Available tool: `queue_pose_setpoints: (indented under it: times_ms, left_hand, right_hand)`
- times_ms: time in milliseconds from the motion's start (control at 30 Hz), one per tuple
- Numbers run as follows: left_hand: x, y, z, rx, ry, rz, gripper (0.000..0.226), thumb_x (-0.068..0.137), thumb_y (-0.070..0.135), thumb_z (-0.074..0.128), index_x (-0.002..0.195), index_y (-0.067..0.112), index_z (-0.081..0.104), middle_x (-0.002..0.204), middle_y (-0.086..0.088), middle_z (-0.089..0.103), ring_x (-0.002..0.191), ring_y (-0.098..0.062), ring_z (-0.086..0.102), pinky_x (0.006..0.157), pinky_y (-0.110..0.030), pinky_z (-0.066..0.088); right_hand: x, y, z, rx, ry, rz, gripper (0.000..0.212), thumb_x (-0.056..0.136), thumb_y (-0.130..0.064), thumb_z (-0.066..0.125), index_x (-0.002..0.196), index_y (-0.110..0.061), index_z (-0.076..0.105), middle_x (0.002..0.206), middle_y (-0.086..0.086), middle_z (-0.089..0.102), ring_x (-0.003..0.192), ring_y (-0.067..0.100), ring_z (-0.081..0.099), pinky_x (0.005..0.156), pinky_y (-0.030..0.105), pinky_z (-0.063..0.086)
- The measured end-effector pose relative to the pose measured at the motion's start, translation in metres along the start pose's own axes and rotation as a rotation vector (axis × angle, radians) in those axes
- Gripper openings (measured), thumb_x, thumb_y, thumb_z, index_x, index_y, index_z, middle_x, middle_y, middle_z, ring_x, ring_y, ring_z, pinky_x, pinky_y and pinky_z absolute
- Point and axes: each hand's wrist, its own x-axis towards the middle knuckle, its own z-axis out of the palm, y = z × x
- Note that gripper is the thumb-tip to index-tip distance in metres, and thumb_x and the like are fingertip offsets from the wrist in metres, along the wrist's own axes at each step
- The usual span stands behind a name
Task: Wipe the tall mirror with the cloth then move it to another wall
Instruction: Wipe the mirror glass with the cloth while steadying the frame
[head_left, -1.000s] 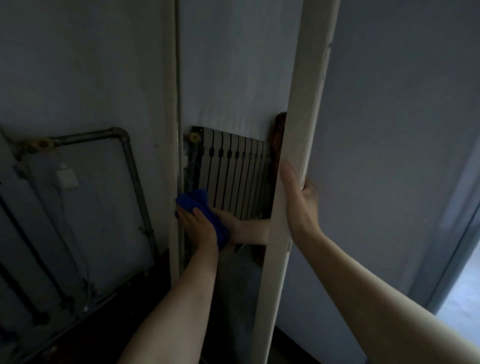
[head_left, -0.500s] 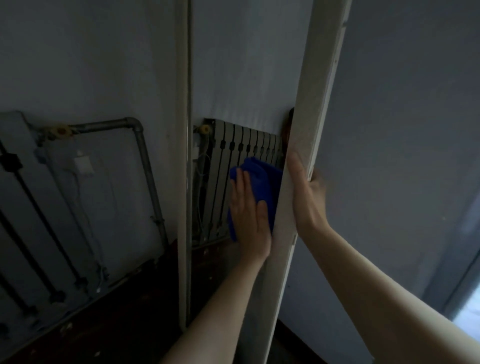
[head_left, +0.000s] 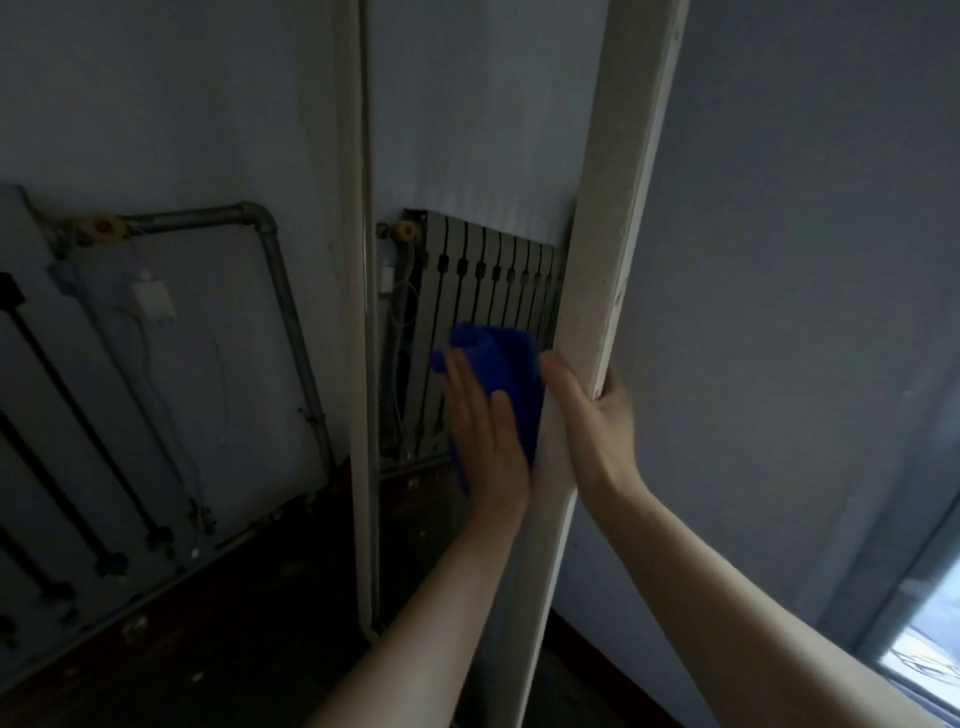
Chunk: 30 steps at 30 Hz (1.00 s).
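Observation:
The tall mirror with a cream frame stands upright in front of me, and its glass reflects a radiator. A blue cloth lies flat against the glass near the right side of the frame. My left hand presses the cloth to the glass with straight fingers. My right hand grips the right edge of the frame at the same height, thumb on the front and fingers wrapped behind it.
A grey wall with a bent metal pipe and a radiator is at the left. A plain wall is to the right, with a window corner at the lower right. The floor is dark.
My left hand has swept the cloth from the mirror's left edge across to its right edge, then slightly down. My right hand has kept its grip on the frame.

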Motion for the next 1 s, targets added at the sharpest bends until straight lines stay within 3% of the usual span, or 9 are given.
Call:
queue_pose_setpoints:
  times_ms: [100,233,300,433,567,667,833,900,1000]
  left_hand:
    - [-0.012,0.003,0.003,0.106,-0.111,0.243,0.063,0.096,0.049,0.020,0.151,0.024,0.004,0.161,0.006,0.000,0.148,-0.007,-0.003,0.122,-0.045,0.002]
    - [0.016,-0.023,-0.009,0.165,-0.164,0.342,0.069,0.094,0.057,0.017,0.151,0.023,0.001,0.162,0.001,0.004,0.149,-0.015,0.003,0.120,-0.052,0.009]
    - [0.037,-0.038,-0.014,0.175,-0.148,0.344,0.063,0.095,0.056,0.019,0.149,0.033,-0.002,0.162,0.003,0.003,0.149,-0.014,0.006,0.120,-0.051,0.009]
    - [0.082,-0.068,-0.031,0.143,-0.021,0.220,0.052,0.098,0.033,0.023,0.143,0.039,-0.003,0.160,0.004,0.004,0.148,-0.013,0.010,0.122,-0.046,0.010]
    - [0.104,-0.113,-0.056,0.116,0.109,-0.027,0.056,0.100,0.034,0.020,0.151,0.019,0.001,0.161,-0.002,0.007,0.147,-0.016,0.014,0.117,-0.025,0.008]
    - [0.096,-0.138,-0.066,0.183,0.131,-0.101,0.055,0.102,0.035,0.019,0.151,0.020,0.000,0.161,-0.001,0.006,0.146,-0.013,0.013,0.113,-0.019,0.006]
    - [0.059,-0.125,-0.052,0.058,0.155,-0.282,0.056,0.102,0.037,0.023,0.151,0.022,0.000,0.161,-0.002,0.008,0.146,-0.021,0.017,0.119,-0.036,0.014]
    - [0.033,-0.107,-0.042,-0.021,0.101,-0.225,0.059,0.100,0.037,0.028,0.151,0.025,0.001,0.160,-0.002,0.010,0.146,-0.023,0.018,0.118,-0.037,0.014]
    - [-0.008,-0.072,-0.023,-0.027,-0.034,-0.074,0.063,0.095,0.037,0.031,0.149,0.033,-0.001,0.161,0.001,0.009,0.148,-0.022,0.013,0.119,-0.053,0.013]
  right_hand:
    - [-0.001,0.006,0.004,0.007,0.051,-0.046,0.043,0.079,-0.039,0.070,0.114,-0.014,0.064,0.100,0.004,0.072,0.091,0.014,0.070,0.075,0.027,0.059]
    - [0.005,0.012,0.002,0.011,0.030,-0.094,0.042,0.078,-0.039,0.070,0.112,-0.016,0.065,0.097,-0.001,0.073,0.089,0.010,0.070,0.071,0.022,0.057]
    - [0.009,0.014,0.000,0.002,0.032,-0.097,0.033,0.079,-0.038,0.070,0.107,-0.021,0.065,0.089,-0.009,0.073,0.083,0.006,0.069,0.065,0.018,0.055]
    - [0.013,0.015,-0.006,-0.029,0.038,-0.095,0.036,0.075,-0.045,0.068,0.106,-0.029,0.063,0.089,-0.012,0.071,0.084,0.004,0.068,0.067,0.021,0.057]
    - [0.013,0.016,-0.004,-0.028,0.043,-0.109,0.044,0.076,-0.043,0.069,0.114,-0.021,0.063,0.095,-0.008,0.072,0.090,0.007,0.068,0.075,0.027,0.059]
    - [0.012,0.017,-0.003,-0.028,0.051,-0.115,0.041,0.076,-0.042,0.069,0.111,-0.021,0.065,0.090,-0.009,0.072,0.087,0.007,0.069,0.071,0.023,0.058]
    - [0.010,0.016,-0.003,-0.012,0.062,-0.100,0.042,0.075,-0.044,0.069,0.109,-0.020,0.065,0.083,-0.013,0.071,0.082,0.003,0.068,0.062,0.013,0.052]
    - [0.008,0.014,-0.001,-0.013,0.067,-0.101,0.042,0.075,-0.045,0.069,0.110,-0.022,0.064,0.083,-0.013,0.069,0.082,0.003,0.067,0.063,0.012,0.051]
    - [0.006,0.013,-0.001,-0.006,0.074,-0.087,0.024,0.080,-0.041,0.070,0.100,-0.030,0.063,0.077,-0.022,0.070,0.078,-0.003,0.067,0.061,0.010,0.050]
